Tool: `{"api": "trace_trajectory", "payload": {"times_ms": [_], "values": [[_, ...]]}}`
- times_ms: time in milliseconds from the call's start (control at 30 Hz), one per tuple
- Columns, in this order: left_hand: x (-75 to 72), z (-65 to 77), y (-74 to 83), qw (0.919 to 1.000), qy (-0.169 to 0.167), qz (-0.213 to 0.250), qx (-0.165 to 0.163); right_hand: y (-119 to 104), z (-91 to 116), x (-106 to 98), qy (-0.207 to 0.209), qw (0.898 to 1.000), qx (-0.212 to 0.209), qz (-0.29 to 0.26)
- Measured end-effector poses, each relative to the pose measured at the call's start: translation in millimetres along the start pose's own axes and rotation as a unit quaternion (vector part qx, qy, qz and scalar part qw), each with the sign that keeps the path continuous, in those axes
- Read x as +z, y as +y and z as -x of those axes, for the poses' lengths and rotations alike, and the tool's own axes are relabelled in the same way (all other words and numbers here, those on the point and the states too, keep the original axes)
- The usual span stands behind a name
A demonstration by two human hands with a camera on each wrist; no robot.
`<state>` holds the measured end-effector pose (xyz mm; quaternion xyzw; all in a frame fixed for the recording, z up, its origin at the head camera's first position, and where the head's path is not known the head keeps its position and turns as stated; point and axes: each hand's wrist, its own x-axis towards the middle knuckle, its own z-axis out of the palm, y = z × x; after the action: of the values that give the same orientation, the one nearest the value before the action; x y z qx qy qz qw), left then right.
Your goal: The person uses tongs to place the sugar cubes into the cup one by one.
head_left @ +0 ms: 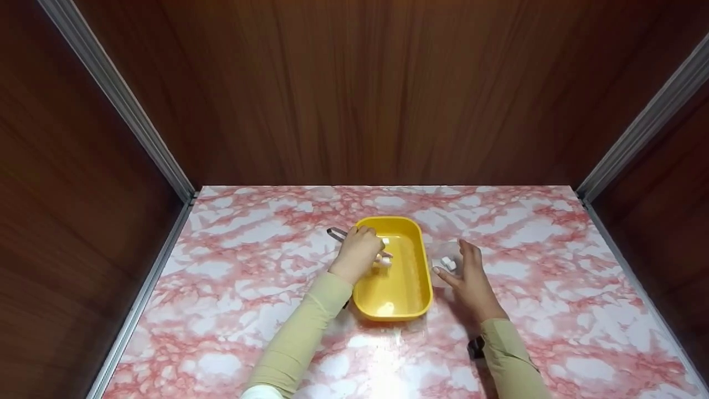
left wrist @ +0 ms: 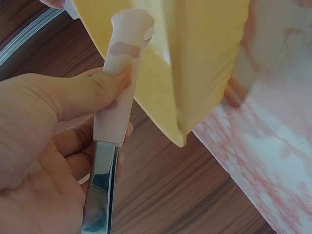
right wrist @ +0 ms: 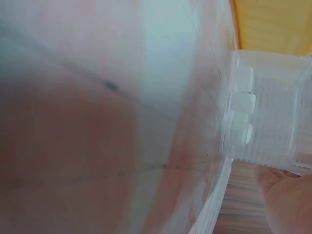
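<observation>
My left hand [head_left: 357, 252] pinches metal tongs [left wrist: 99, 192] between thumb and fingers, on their pale pink, paw-shaped arms. The bent end sticks out left of the hand, and the tips are over the yellow tray [head_left: 393, 288]. A small white block [head_left: 386, 260] shows at the tips. Farther back in the tray lies another white block [head_left: 385, 240]. To the tray's right stands a clear plastic box [right wrist: 273, 105] with several white blocks [head_left: 448, 263] inside. My right hand [head_left: 473, 277] is at this box, thumb and fingers spread around its side.
The table [head_left: 249, 260] has a red and white marbled top. Brown wood panels [head_left: 354, 94] rise behind it and on both sides, with metal rails [head_left: 138, 127] at the corners. A dark device [head_left: 476, 347] is at my right wrist.
</observation>
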<state>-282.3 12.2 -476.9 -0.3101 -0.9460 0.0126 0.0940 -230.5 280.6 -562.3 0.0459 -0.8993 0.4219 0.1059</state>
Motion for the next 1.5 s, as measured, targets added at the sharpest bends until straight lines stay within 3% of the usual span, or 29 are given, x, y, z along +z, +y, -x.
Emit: {"api": "trace_trajectory", "payload": {"times_ms": [300, 667, 1267, 1500], "values": [[-6.4, -1.2, 3.5, 0.9999, 0.011, -0.007, 0.007, 0.2, 1.5, 0.2, -0.01, 1.0, 0.014, -0.005], [-19.7, -2.4, 9.9, 0.9999, -0.006, -0.006, 0.009, 1.4, 1.5, 0.8, -0.002, 1.0, 0.0, 0.001], [-27.9, -16.6, 26.9, 0.9995, 0.012, -0.01, 0.027, -0.3, 0.8, -0.6, -0.007, 1.0, 0.0, -0.005], [-27.6, -21.6, 38.3, 0.9995, 0.012, 0.015, 0.026, 0.0, -0.1, 0.2, -0.004, 1.0, 0.001, 0.0]]}}
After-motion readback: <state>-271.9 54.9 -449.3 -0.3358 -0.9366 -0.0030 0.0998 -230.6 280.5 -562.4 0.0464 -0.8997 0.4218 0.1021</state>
